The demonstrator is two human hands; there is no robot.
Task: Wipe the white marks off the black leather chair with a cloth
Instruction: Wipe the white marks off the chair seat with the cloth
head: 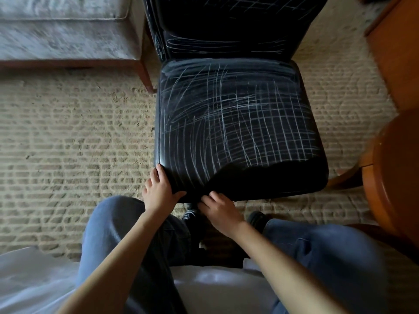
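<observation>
Head view: the black leather chair (229, 105) stands directly ahead of the seated person, seat toward them and backrest at the far side. White marks (249, 123) cross nearly the whole seat and run on up the backrest. A black cloth (272, 175) appears to lie draped along the seat's near edge, its long axis running left to right; dark on dark, its outline is uncertain. The left grip (158, 189), a bare hand, is curled round the cloth's left end at the seat's near left corner, fingers on top and thumb below. The right grip (220, 211) sits just beside it at the middle of the near edge, fingertips bent onto the cloth; whether it pinches the fabric or only touches it cannot be told. Judgement: wiping has hardly begun. The marked area lies away from both grips, forward and to the right, so the stroke must push outward across the seat. The right grip is nearer the densest marks.
</observation>
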